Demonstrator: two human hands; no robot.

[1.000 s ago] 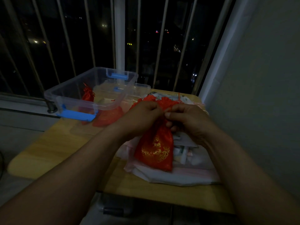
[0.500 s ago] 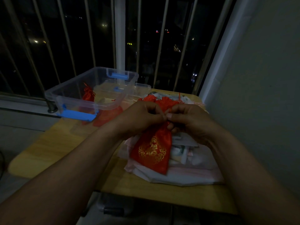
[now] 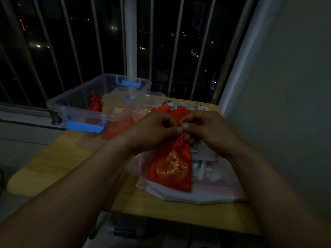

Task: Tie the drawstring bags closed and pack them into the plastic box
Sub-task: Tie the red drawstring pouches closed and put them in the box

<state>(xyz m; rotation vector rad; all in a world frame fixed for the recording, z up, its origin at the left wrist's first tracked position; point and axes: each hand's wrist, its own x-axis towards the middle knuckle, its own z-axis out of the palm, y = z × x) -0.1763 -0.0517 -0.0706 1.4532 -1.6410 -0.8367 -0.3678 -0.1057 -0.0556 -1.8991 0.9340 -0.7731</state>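
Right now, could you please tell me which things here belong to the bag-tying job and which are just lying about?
Job: red bag with gold print, pinched at its neck by left hand and right hand; clear plastic box; small red bag inside it; red bags behind the hands.
Lying about: pale packets under the held bag; window bars.

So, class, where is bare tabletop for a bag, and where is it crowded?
Bare table lies left of the pale pile, in front of the plastic box, and along the near edge. The right half is crowded.
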